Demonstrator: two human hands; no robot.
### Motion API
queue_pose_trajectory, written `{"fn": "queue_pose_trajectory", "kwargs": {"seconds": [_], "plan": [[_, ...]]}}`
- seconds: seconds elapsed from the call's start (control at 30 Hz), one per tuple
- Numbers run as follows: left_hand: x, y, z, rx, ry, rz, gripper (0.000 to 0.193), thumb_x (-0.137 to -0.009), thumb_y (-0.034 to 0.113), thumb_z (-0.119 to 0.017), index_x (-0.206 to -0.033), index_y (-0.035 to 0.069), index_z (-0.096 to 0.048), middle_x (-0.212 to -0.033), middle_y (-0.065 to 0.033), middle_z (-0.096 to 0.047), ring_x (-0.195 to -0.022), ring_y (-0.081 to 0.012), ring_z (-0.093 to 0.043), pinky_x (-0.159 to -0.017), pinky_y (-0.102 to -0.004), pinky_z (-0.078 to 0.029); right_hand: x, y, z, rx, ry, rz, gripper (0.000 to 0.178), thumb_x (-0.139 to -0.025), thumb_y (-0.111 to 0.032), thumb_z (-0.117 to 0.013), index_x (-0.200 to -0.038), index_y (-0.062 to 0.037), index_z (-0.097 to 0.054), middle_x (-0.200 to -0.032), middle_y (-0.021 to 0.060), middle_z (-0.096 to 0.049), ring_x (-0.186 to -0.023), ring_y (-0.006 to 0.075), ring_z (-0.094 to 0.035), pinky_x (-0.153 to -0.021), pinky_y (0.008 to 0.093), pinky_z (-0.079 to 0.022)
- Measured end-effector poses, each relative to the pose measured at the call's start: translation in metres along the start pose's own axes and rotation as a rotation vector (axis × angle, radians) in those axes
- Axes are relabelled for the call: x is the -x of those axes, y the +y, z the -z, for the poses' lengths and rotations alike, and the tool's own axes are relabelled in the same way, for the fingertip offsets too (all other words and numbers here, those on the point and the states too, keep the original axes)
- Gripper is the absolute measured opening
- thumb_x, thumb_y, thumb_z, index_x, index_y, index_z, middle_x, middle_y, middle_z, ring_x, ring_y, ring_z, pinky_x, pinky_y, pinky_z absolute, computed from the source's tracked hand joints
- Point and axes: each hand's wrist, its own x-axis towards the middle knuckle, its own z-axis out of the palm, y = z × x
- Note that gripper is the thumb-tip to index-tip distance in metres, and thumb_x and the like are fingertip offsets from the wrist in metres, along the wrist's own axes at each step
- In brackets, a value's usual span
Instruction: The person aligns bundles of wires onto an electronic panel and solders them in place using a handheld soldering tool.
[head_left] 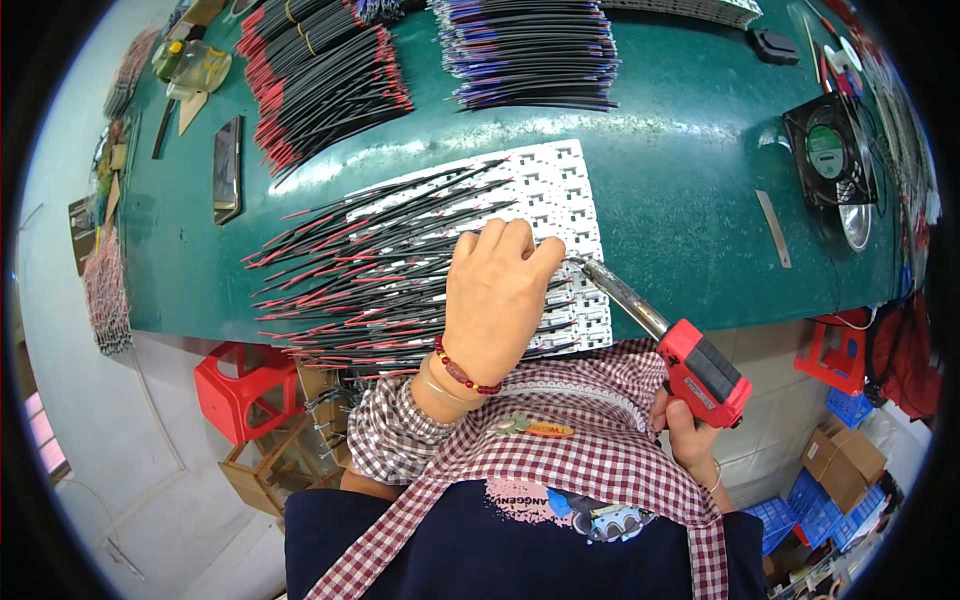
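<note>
A white panel of small circuit boards (pixel 562 195) lies on the green table in front of me. Rows of black wires with red ends (pixel 400 225) run across it and stick out past its left side. My left hand (pixel 500 280) is over the panel with curled fingers; its fingertips are turned down and out of sight, so what they pinch is hidden. My right hand (pixel 688 435) grips a red and black soldering gun (pixel 705 375) from below. The metal barrel slants up to the left, its tip at the panel beside my left fingers.
Bundles of black and red wires (pixel 325 90) and black and blue wires (pixel 530 55) lie at the back. A phone (pixel 228 170) is on the left. On the right are a small fan (pixel 828 150) and a flat metal strip (pixel 773 230). Red stools (pixel 245 390) stand below the table edge.
</note>
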Motion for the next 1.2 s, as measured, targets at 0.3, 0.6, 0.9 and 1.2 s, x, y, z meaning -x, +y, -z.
{"fn": "queue_pose_trajectory", "kwargs": {"seconds": [0.3,0.6,0.9,1.2], "plan": [[0.001,0.001,-0.003,-0.021,0.036,-0.020,0.008,-0.076,0.013,-0.067,-0.081,0.013,-0.060,-0.074,-0.0023,-0.046,-0.075,-0.0209,-0.049,-0.067,-0.0352,-0.036,0.011,0.010,0.007,0.065,-0.023,-0.045,0.015,-0.090,-0.014,-0.058,-0.095,0.0006,-0.061,-0.076,0.0048,-0.057,-0.068,0.0135,-0.054,-0.062,0.0302,-0.045],[0.000,0.002,-0.002,-0.055,0.066,-0.046,0.005,-0.075,0.011,-0.059,-0.080,0.013,-0.059,-0.075,-0.0024,-0.046,-0.076,-0.0201,-0.048,-0.069,-0.0348,-0.035,0.011,0.003,0.008,0.041,-0.004,0.024,0.021,-0.090,-0.018,-0.058,-0.095,0.0026,-0.059,-0.075,0.0067,-0.059,-0.065,0.0160,-0.057,-0.058,0.0307,-0.046],[0.019,-0.002,0.022,-0.038,0.002,-0.038,0.028,-0.070,0.001,-0.058,-0.093,0.016,-0.067,-0.091,-0.0023,-0.054,-0.091,-0.0214,-0.052,-0.080,-0.0373,-0.037,-0.008,-0.004,0.007,-0.105,0.175,0.168,0.051,-0.094,-0.036,-0.054,-0.123,0.0054,-0.044,-0.065,0.0075,-0.052,-0.046,0.0113,-0.046,-0.044,0.0261,-0.042],[-0.055,-0.172,0.067,-0.304,0.230,0.012,0.044,-0.077,0.006,-0.067,-0.119,0.003,-0.055,-0.112,-0.0139,-0.057,-0.104,-0.0324,-0.053,-0.091,-0.0401,-0.044,-0.021,-0.011,0.012,-0.205,0.308,0.265,0.046,-0.094,-0.031,-0.052,-0.122,0.0046,-0.043,-0.063,0.0063,-0.050,-0.043,0.0102,-0.044,-0.042,0.0248,-0.042]]}}
